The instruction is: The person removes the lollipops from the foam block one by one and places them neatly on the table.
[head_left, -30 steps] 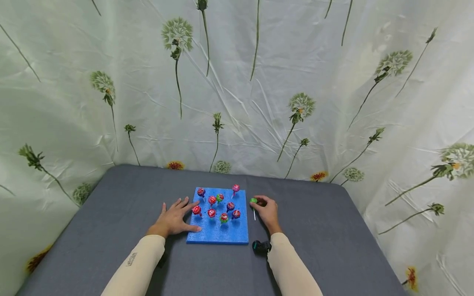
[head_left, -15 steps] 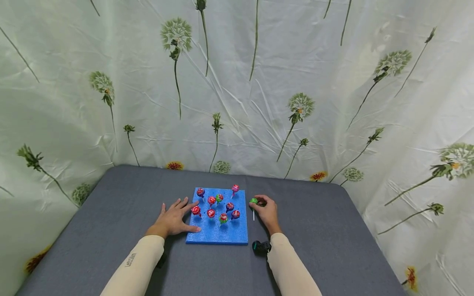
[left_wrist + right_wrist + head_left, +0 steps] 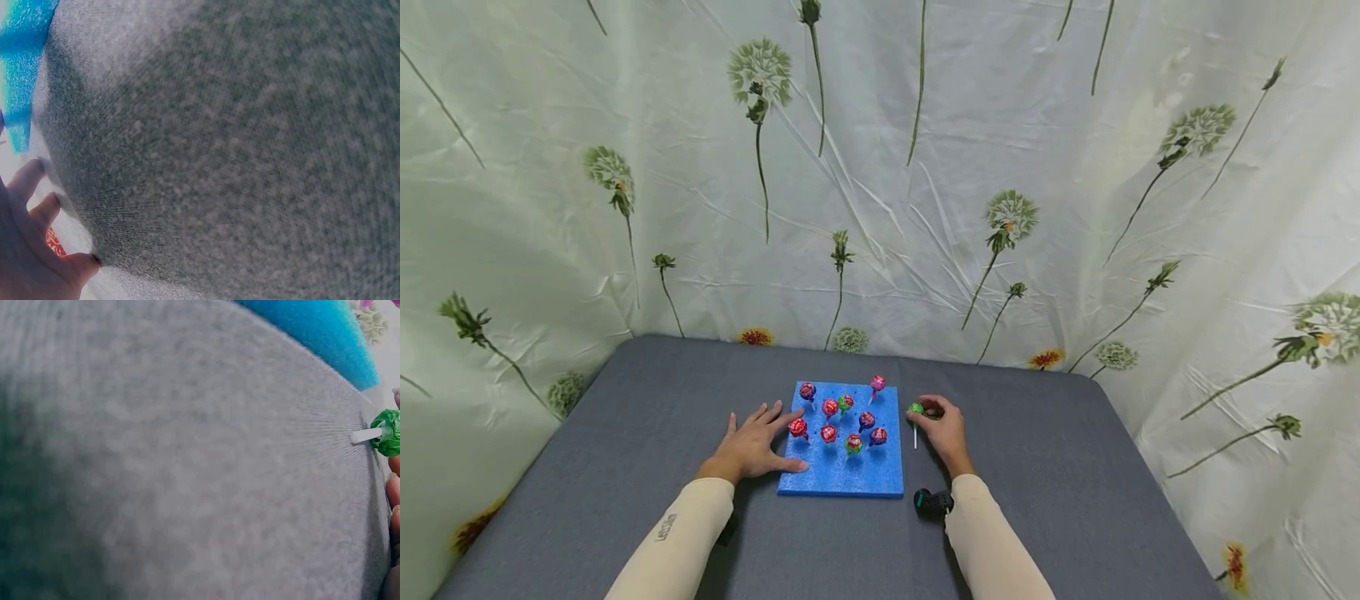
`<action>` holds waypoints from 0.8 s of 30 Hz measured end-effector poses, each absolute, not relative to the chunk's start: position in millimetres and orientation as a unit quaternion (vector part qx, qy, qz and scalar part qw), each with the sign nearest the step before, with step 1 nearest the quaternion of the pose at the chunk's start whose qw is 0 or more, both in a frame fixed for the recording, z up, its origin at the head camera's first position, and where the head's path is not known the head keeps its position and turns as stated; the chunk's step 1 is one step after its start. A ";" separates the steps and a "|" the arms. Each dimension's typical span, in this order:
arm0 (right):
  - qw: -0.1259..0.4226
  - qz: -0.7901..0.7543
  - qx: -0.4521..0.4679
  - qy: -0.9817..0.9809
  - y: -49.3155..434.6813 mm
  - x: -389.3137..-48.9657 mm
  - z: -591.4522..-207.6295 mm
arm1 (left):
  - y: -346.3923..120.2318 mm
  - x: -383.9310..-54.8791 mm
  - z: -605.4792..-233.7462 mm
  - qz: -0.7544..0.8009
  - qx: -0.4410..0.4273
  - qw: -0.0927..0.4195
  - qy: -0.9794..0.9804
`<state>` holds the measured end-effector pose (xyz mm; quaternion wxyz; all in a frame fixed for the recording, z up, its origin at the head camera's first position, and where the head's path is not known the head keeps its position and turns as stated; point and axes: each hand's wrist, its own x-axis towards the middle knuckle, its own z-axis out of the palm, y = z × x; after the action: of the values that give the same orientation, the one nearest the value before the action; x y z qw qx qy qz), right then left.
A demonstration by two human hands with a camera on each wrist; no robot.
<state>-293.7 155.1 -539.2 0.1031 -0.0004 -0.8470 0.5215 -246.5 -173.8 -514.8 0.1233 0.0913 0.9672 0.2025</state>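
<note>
A blue foam board (image 3: 842, 481) lies on the grey table with several wrapped lollipops standing in it, among them a red one (image 3: 828, 433), a green-and-red one (image 3: 853, 442) and a pink one (image 3: 877, 383). Spread over the board's left edge is my left hand (image 3: 749, 447), fingers extended and thumb on the near left part. Right of the board, my right hand (image 3: 945, 432) pinches a green lollipop (image 3: 915, 408) by its wrapped head. Its white stick points toward me. In the right wrist view the green wrapper (image 3: 389, 432) shows beside the fingertips (image 3: 393, 487).
The grey table (image 3: 1060, 500) reaches back to a pale curtain (image 3: 880, 208) printed with dandelions. A black wrist device (image 3: 931, 502) sits at my right cuff. The board's edge (image 3: 19, 94) shows in the left wrist view.
</note>
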 end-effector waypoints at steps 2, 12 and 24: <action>0.100 0.531 0.005 -0.842 155.8 -293.0 -537.3 | -174.2 -246.2 -514.0 0.202 0.092 0.122 0.967; 0.109 0.495 0.017 -0.862 159.4 -284.4 -532.2 | -174.1 -243.4 -513.1 0.199 0.102 0.114 0.968; 0.120 0.485 0.079 -0.863 156.4 -266.5 -512.1 | -172.5 -241.7 -514.6 0.209 0.094 0.109 0.967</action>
<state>-266.5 156.4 -512.1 0.1202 0.0793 -0.8626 0.4850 -241.7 -172.5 -514.6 0.1089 0.0940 0.9673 0.2090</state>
